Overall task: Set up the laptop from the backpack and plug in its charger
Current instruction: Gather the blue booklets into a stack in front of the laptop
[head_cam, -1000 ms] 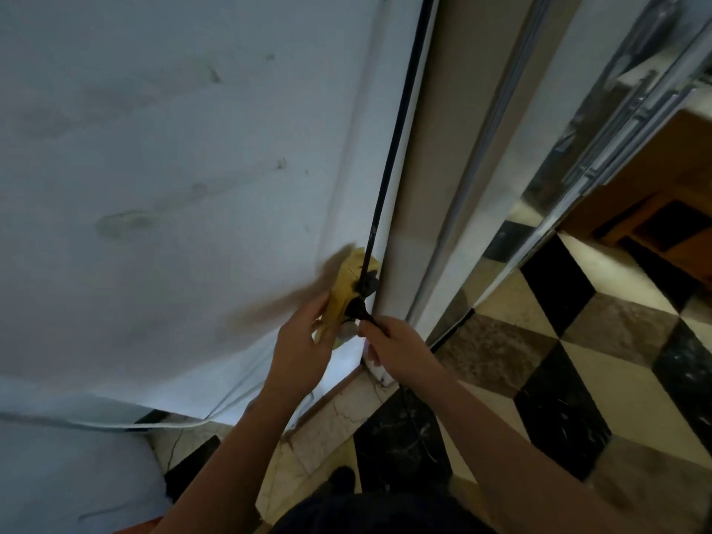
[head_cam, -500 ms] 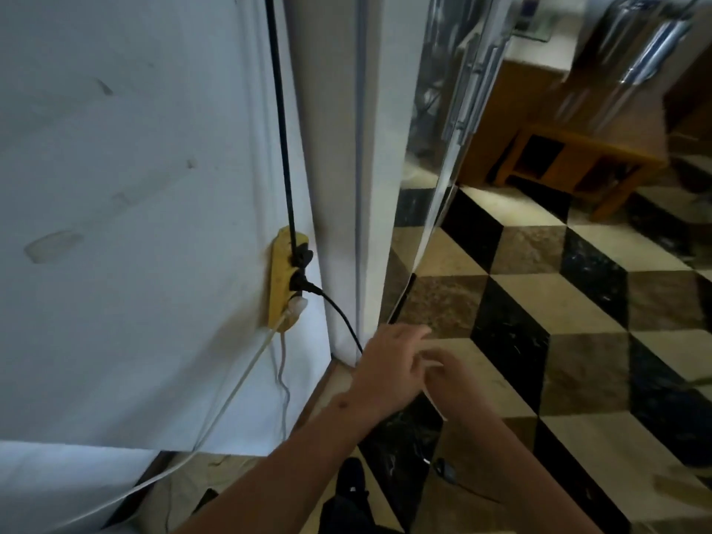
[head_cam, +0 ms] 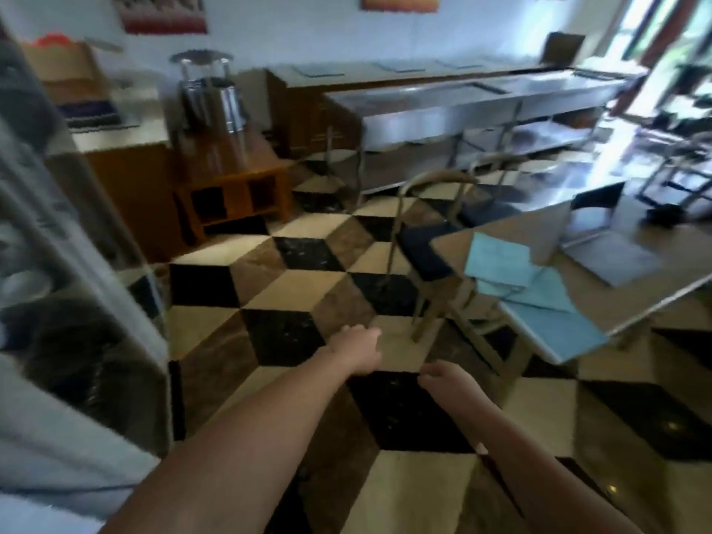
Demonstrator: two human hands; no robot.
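Blurred head-camera view across a room with a floor (head_cam: 300, 287) tiled in black, brown and cream diamonds. Two bare forearms reaching forward over the floor, low in the middle of the view. Left hand (head_cam: 356, 350) stretched out ahead, grip loosely curled and holding nothing. Right hand (head_cam: 449, 381) just beside it and slightly nearer, fingers bent inward, grip also empty. Laptop (head_cam: 612, 240) open on the bench (head_cam: 655, 302) at the right, well apart from both hands, up and to the right of them, its screen tilted back and dark. Light blue cloths (head_cam: 535, 291) draped over the near corner of the same bench, between the hands and the laptop. Chair (head_cam: 427, 244) with a dark seat pushed against the bench. Long metal counter (head_cam: 462, 106) along the far wall, small wooden stand (head_cam: 235, 186) to its left. No brand, label or writing sharp enough to read; charger and backpack not made out.
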